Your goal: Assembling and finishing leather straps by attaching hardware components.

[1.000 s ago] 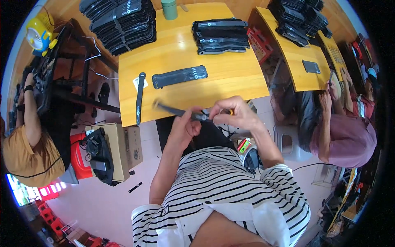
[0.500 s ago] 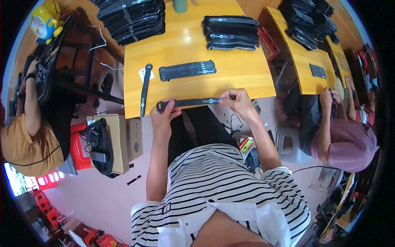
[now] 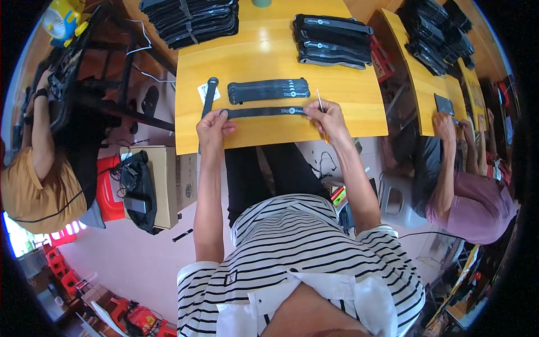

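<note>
A black strap [image 3: 255,112] with pale printing is stretched level between my hands, just above the near part of the table. My left hand [image 3: 212,128] pinches its rounded left end. At the other end, my right hand [image 3: 331,121] grips the strap between thumb and fingers. The same hand also holds a slim pointed tool [image 3: 320,101], its metal tip upward and an orange part showing below; its exact kind is unclear. Just beyond lies a row of overlapping black straps [image 3: 266,91]. Another single strap [image 3: 210,96] lies lengthwise beside my left hand, partly over a white label [image 3: 201,91].
Tall bundles of black straps stand at the table's back left [image 3: 193,25] and back right [image 3: 331,42]. A green container [image 3: 261,3] is at the far edge. Co-workers sit left [image 3: 42,185] and right [image 3: 471,202]. A cardboard box [image 3: 163,185] stands on the floor.
Both my hands have moved forward over the table with the strap, bringing it close to the row of straps. The tool in my right hand now shows its pointed tip and orange part more plainly.
</note>
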A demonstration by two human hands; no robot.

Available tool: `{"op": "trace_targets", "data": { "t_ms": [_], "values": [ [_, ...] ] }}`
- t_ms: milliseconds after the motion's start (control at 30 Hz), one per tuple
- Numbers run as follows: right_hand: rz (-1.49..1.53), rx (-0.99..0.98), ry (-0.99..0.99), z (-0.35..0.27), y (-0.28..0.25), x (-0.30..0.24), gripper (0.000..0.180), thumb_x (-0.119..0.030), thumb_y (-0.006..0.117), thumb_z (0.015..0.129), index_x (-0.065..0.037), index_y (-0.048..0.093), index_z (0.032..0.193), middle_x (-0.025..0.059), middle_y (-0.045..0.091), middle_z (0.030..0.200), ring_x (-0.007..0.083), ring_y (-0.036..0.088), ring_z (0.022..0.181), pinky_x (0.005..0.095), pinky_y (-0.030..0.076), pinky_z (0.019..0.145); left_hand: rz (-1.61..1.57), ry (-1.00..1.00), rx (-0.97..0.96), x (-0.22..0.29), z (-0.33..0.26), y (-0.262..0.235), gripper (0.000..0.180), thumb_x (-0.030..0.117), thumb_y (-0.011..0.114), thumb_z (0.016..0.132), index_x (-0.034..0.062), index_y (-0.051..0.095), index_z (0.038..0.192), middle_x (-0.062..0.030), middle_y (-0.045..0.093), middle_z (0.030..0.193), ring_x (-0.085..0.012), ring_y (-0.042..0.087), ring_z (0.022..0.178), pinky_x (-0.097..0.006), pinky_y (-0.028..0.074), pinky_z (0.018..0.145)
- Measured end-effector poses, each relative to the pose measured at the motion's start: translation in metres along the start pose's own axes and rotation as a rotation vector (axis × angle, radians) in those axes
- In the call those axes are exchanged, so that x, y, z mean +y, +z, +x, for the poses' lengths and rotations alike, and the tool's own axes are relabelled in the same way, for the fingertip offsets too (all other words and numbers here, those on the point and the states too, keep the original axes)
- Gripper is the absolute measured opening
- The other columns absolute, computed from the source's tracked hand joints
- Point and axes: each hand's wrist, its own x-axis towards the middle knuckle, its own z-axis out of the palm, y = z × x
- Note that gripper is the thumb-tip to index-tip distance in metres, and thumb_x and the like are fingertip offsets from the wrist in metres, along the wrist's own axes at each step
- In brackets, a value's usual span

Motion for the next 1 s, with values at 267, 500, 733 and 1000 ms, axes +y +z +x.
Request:
{"op": "trace_targets", "data": {
  "t_ms": [267, 500, 733, 1000],
  "values": [
    [-0.078, 0.155, -0.042, 0.022, 0.000, -0.003, 0.009, -0.008, 0.064, 0.076, -0.002, 0.059, 0.072, 0.0021, 0.055, 0.058, 0.0041, 0.036, 0.037, 0.0184, 0.024, 0.034, 0.223, 0.127, 0.064, -0.007, 0.041, 0.007, 0.010, 0.004, 0.064, 0.077, -0.0022, 0.061, 0.084, -0.0019, 0.056, 0.062, -0.0067, 0.050, 0.050, -0.018, 0.040, 0.044],
    [-0.287, 0.247, -0.113, 0.043, -0.006, 0.015, 0.012, -0.011, 0.063, 0.075, -0.001, 0.063, 0.070, 0.0027, 0.058, 0.057, 0.0079, 0.049, 0.049, 0.0240, 0.038, 0.046, 0.353, 0.162, 0.140, -0.015, 0.051, 0.011, 0.012, 0.004, 0.067, 0.073, -0.0007, 0.060, 0.081, -0.0012, 0.055, 0.061, -0.0060, 0.048, 0.046, -0.019, 0.036, 0.040],
    [-0.383, 0.299, -0.131, 0.042, 0.001, 0.013, 0.009, -0.007, 0.063, 0.075, 0.000, 0.060, 0.069, 0.0021, 0.055, 0.058, 0.0070, 0.046, 0.051, 0.0219, 0.035, 0.047, 0.359, 0.157, 0.164, -0.013, 0.050, 0.012, 0.011, 0.004, 0.067, 0.072, -0.0007, 0.060, 0.079, -0.0012, 0.055, 0.060, -0.0060, 0.048, 0.046, -0.019, 0.036, 0.040],
    [-0.416, 0.329, -0.169, 0.049, -0.003, 0.021, 0.010, -0.006, 0.063, 0.074, 0.000, 0.059, 0.068, 0.0011, 0.054, 0.056, 0.0069, 0.046, 0.049, 0.0218, 0.035, 0.046, 0.388, 0.200, 0.167, -0.018, 0.052, 0.012, 0.011, 0.004, 0.067, 0.074, -0.0010, 0.059, 0.080, -0.0017, 0.055, 0.063, -0.0058, 0.048, 0.048, -0.019, 0.039, 0.042]
  ]
}}
